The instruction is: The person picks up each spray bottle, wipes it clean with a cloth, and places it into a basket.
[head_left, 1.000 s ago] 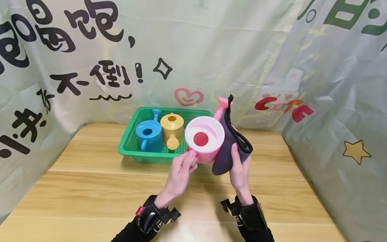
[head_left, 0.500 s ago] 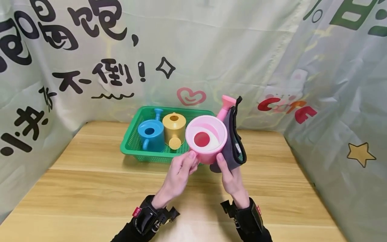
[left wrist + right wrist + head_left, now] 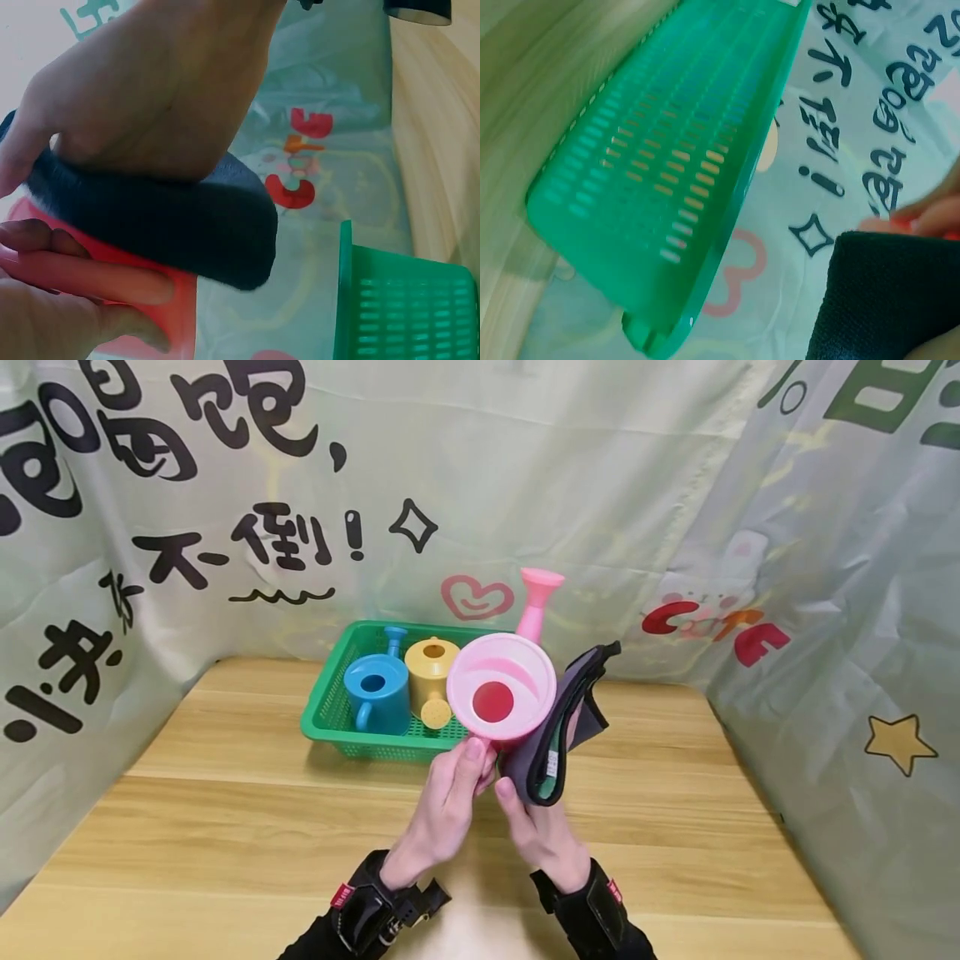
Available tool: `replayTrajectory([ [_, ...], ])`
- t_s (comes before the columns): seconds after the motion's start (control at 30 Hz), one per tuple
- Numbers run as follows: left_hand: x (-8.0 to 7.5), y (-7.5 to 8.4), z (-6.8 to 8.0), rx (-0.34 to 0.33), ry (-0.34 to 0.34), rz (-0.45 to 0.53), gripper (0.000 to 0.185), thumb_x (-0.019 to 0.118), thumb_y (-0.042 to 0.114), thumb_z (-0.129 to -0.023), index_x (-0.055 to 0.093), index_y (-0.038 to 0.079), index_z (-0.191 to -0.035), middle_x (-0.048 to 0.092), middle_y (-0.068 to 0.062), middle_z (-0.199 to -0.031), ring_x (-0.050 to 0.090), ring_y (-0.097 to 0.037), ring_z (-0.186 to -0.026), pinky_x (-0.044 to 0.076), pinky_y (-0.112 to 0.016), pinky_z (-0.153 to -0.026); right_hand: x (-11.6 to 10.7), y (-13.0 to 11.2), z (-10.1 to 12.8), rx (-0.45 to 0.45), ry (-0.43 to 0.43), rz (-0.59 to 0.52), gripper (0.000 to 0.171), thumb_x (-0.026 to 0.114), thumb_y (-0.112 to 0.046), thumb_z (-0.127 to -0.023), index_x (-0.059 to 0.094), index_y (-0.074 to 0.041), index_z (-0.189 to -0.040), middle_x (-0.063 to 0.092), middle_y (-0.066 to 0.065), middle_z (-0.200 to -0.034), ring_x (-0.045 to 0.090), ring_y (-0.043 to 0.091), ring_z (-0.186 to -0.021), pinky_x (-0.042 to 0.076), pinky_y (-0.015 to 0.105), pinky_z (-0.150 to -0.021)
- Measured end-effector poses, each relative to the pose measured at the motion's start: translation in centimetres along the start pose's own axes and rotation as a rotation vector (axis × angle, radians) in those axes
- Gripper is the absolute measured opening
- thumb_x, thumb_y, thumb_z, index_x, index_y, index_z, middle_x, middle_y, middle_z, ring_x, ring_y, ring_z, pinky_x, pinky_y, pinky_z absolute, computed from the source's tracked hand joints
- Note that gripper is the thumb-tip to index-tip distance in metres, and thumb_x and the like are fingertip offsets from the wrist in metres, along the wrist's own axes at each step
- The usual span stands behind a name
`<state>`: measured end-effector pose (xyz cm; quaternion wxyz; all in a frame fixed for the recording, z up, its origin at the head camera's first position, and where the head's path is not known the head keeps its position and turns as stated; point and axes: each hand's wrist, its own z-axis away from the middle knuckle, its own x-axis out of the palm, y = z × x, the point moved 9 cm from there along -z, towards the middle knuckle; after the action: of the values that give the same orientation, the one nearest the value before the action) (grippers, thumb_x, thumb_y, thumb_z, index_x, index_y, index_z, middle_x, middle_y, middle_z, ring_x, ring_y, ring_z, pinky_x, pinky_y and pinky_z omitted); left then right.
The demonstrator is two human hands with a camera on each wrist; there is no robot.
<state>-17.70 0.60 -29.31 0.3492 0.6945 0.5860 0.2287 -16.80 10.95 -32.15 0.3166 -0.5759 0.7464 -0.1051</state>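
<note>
While the pink watering can (image 3: 501,697) is being held up above the wooden table (image 3: 225,827), in front of the green basket (image 3: 330,727), much of it is staying out of sight: its body is hiding behind its own round top, and its right flank is lying under a dark grey cloth (image 3: 558,735). The can's handle is mostly covered by fingers, so its shape is hard to make out. In the left wrist view the can (image 3: 184,315) is showing only as a blurred red-pink edge, and in the right wrist view just a sliver of pink is peeking past the cloth (image 3: 885,300).

The can is tipping toward the person, its open top with the red disc facing the head camera. Its spout is pointing up and away toward the curtain, so the long axis is running from the hands, low and near, to the spout tip, high and far.

The left hand (image 3: 450,802) is gripping the handle at the can's lower edge, thumb up against the rim and fingers curled round it. The right hand (image 3: 543,835) is holding the cloth, fingers wrapped in its folds and pressing it against the can's side; the left wrist view is showing this hand (image 3: 165,82) lying on top of the cloth (image 3: 187,225).

Behind, a blue can (image 3: 375,693) and a yellow can (image 3: 431,672) are sitting side by side in the basket.
</note>
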Motion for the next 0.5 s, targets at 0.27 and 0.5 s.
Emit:
replayTrajectory([
  [0.27,0.7,-0.2,0.4,-0.027,-0.007,-0.051,0.029,0.033,0.004,-0.107,0.045,0.005,-0.080,0.041,-0.011,-0.066,0.040,-0.010,-0.061,0.035,-0.018,-0.059,0.6,-1.1,0.3,-0.094,0.060,0.091,0.056,0.030,-0.031,-0.110,0.016,-0.008,-0.159,0.053,0.030,-0.122,0.035,-0.006,-0.137,0.020,0.014,-0.121],
  [0.5,1.0,-0.3,0.3,-0.030,-0.044,-0.059,0.032,0.032,0.010,-0.109,0.044,0.004,-0.080,0.040,-0.010,-0.068,0.041,-0.018,-0.062,0.036,-0.020,-0.060,0.3,-1.7,0.1,-0.100,0.101,0.170,0.060,0.028,-0.032,-0.110,0.012,-0.001,-0.159,0.034,0.007,-0.160,0.028,0.004,-0.148,0.013,0.018,-0.124],
])
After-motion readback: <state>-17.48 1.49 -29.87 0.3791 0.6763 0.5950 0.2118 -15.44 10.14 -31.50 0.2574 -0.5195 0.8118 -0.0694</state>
